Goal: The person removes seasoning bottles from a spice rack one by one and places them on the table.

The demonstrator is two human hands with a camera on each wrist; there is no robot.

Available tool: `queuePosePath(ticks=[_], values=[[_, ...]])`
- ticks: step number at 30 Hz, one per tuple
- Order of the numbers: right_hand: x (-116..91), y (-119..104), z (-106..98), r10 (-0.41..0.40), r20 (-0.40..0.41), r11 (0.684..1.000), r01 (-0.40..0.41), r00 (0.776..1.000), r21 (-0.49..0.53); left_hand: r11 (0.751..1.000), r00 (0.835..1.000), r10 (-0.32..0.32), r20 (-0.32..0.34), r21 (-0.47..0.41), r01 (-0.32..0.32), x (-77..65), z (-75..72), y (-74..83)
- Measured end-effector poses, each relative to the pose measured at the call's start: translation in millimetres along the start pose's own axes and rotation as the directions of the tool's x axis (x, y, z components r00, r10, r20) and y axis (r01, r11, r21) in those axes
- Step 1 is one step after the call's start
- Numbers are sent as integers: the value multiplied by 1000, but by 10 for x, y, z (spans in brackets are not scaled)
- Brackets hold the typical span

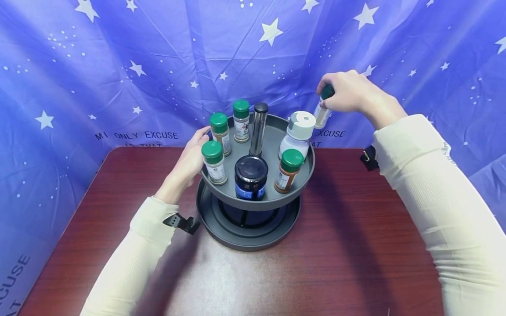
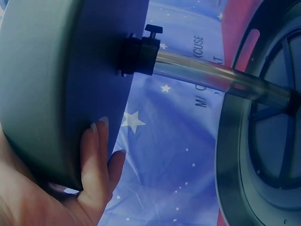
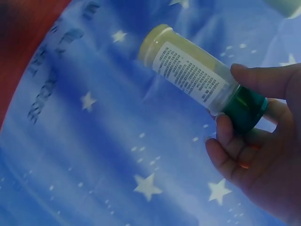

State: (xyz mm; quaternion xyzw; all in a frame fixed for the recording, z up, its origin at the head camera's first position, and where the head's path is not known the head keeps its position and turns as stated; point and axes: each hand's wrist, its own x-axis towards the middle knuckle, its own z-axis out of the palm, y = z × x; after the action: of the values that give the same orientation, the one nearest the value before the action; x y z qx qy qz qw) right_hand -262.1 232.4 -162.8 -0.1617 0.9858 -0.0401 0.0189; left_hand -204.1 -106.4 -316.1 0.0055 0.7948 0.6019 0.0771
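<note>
My right hand holds a spice jar by its green cap, up in the air beyond the right side of a grey two-tier turntable. Pale powder shows through the jar's clear wall, beside a white printed label. My left hand grips the left rim of the upper tray, with fingers curled against its underside in the left wrist view. On that tray stand several green-capped spice jars, a white bottle and a dark jar with a black lid.
A metal post rises through the upper tray. Below sits the wider lower tray, on a reddish-brown table. A blue star-printed curtain hangs close behind the table. A black strap shows by the right sleeve.
</note>
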Motion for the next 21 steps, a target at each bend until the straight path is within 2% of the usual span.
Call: queuePosePath(ticks=[8, 12, 21], values=[[14, 280, 112, -21, 117, 999, 24, 993, -24, 1000, 1000, 4, 3, 0, -4, -13, -5, 15], [4, 407, 147, -3, 166, 999, 9, 986, -34, 1000, 1000, -3, 4, 9, 3, -19, -10, 21], [-12, 633, 236, 33, 199, 997, -19, 979, -73, 1000, 1000, 15, 3, 18, -15, -41, -9, 44]])
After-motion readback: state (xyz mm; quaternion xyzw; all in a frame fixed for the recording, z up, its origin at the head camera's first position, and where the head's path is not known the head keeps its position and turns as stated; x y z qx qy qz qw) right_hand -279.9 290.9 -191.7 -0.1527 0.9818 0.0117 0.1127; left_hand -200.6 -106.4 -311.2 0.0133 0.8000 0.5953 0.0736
